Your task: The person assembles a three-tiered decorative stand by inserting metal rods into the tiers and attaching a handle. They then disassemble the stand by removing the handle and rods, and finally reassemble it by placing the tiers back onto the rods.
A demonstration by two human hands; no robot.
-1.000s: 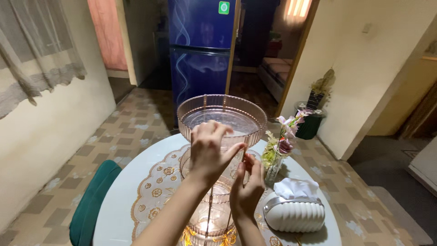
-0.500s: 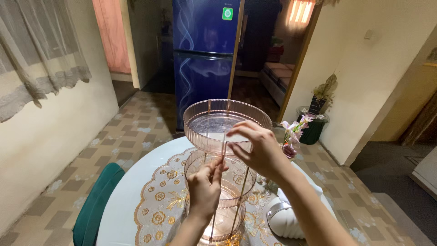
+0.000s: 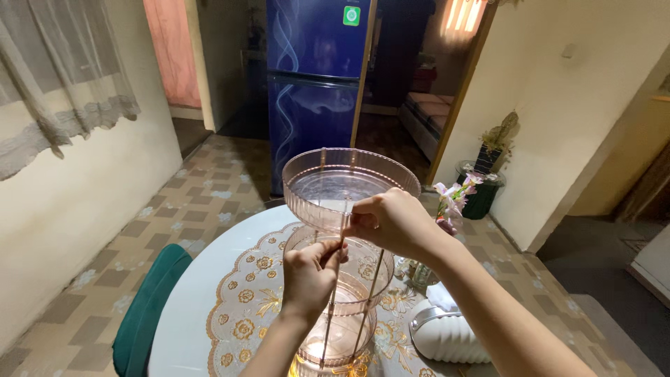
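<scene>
Three bowls, two hands, one chair

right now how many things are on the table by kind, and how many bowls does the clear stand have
Tiered clear pink stand: 1, with 3 bowls, held by the left hand and right hand at a thin rod
Vase of pink flowers: 1
White ribbed tissue holder: 1
Lace table mat: 1
Total on the table: 4

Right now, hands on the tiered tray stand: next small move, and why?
Probably steady the top bowl with the right hand while the left hand seats the thin rod it pinches. The right hand grips the bowl's near rim, and the rods look slender, so the stack could wobble.
</scene>
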